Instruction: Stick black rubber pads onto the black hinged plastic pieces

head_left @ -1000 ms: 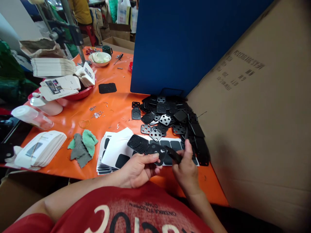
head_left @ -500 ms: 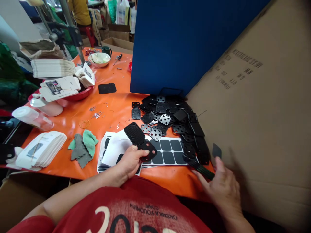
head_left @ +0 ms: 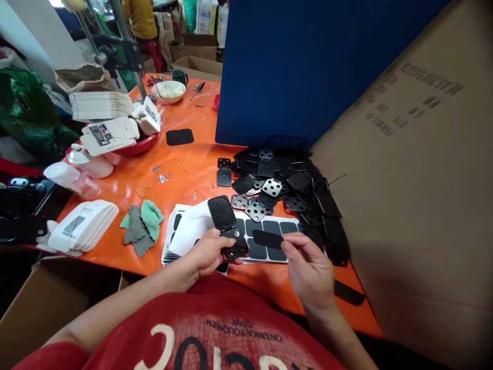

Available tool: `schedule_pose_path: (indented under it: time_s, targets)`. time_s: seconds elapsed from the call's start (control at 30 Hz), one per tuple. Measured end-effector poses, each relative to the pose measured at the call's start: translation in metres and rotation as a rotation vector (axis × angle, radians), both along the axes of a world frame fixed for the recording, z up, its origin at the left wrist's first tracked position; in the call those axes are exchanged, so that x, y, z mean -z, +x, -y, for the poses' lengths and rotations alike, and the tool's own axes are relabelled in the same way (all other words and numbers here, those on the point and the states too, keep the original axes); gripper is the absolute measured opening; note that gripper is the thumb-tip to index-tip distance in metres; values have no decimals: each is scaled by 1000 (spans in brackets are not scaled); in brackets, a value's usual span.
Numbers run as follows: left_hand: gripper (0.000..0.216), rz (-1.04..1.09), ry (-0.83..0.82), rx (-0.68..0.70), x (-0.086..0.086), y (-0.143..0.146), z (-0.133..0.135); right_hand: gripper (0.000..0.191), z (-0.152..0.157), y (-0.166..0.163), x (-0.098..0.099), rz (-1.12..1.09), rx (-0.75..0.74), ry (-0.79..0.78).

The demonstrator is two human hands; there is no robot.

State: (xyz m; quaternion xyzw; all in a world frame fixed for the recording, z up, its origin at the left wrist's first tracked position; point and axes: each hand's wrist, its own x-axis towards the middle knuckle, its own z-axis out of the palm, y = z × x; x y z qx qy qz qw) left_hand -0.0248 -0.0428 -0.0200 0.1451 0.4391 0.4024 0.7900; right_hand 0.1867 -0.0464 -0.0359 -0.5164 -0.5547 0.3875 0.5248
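My left hand (head_left: 208, 252) grips a black hinged plate (head_left: 222, 211), opened out: its upper leaf is ridged, and the lower leaf, under my thumb, has round holes. Close by on the right, my right hand (head_left: 310, 270) pinches a thin black pad (head_left: 268, 239) between thumb and fingertips, apart from the plate. Beneath both lies a white sheet of dark rounded-square pads (head_left: 276, 226). White backing paper (head_left: 192, 226) tops a stack of sheets beside my left hand. Beyond is a heap of black hinged plates (head_left: 269, 169).
A dark flat strip (head_left: 348, 293) lies at the table's right edge. Cardboard (head_left: 416, 195) walls the right side, and a blue panel (head_left: 308, 72) stands behind the heap. Leftward are cloths (head_left: 141, 228), folded boxes (head_left: 82, 226), bottles (head_left: 90, 162) and a bowl (head_left: 169, 92).
My right hand has come left with the thin pad, from beside the cardboard to near the hinged plate. The plate in my left hand has turned slightly. The view has shifted a little.
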Motion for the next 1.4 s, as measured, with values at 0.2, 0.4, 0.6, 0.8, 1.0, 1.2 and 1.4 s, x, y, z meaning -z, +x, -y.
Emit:
schedule_pose_path:
  time_s: [0.2, 0.4, 0.6, 0.8, 1.0, 1.2, 1.4]
  targets:
    - [22, 118, -209, 173, 31, -17, 4, 21, -1, -23, 8, -144, -58, -363]
    - [42, 270, -295, 116, 45, -21, 3, 34, 3, -41, 18, -213, -112, -612]
    - [42, 155, -344, 95, 49, -20, 4, 33, 2, -47, 21, -275, -109, -694]
    - [30, 154, -324, 97, 47, -18, 4, 30, -6, -44, 27, -282, -46, -650]
    - [9, -30, -227, 40, 29, -8, 1, 30, -22, -39, 27, -335, 36, -601]
    - [19, -232, -184, 131, 26, 1, -24, 27, -33, -35, 21, -422, 79, -502]
    - [13, -296, -206, 76, 34, 19, -43, 27, -33, -29, 19, -569, 71, -515]
